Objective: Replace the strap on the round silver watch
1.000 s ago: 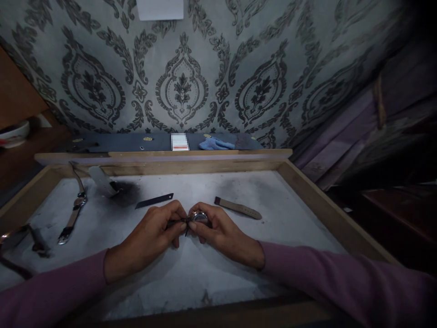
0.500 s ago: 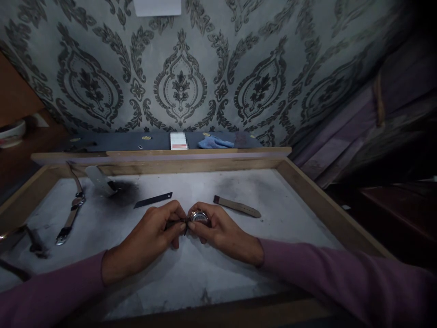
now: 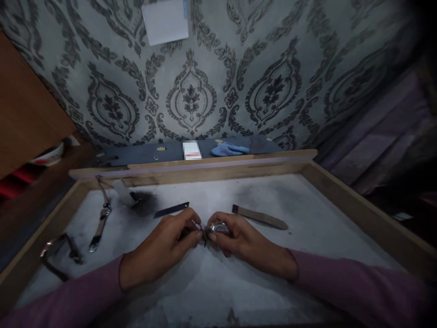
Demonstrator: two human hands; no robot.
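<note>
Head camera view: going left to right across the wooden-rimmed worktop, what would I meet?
Brown strap with shiny metal, tan-strapped watch with round metal case, wide pale grey band, dark flat strip with a hole, silvery round watch case in the right hand, beige strap with dark end.

Looks like a small watch-repair spot, maybe in a home, though the frame can't settle that! Here's a shallow wooden tray (image 3: 344, 200) with a white bottom, a strapped watch (image 3: 105, 212) lying in it, a loose strap piece (image 3: 261, 217) and a flat dark blade (image 3: 171, 209). Behind, damask-patterned wallpaper (image 3: 191, 98); off right, purplish draped fabric (image 3: 372, 136).
</note>
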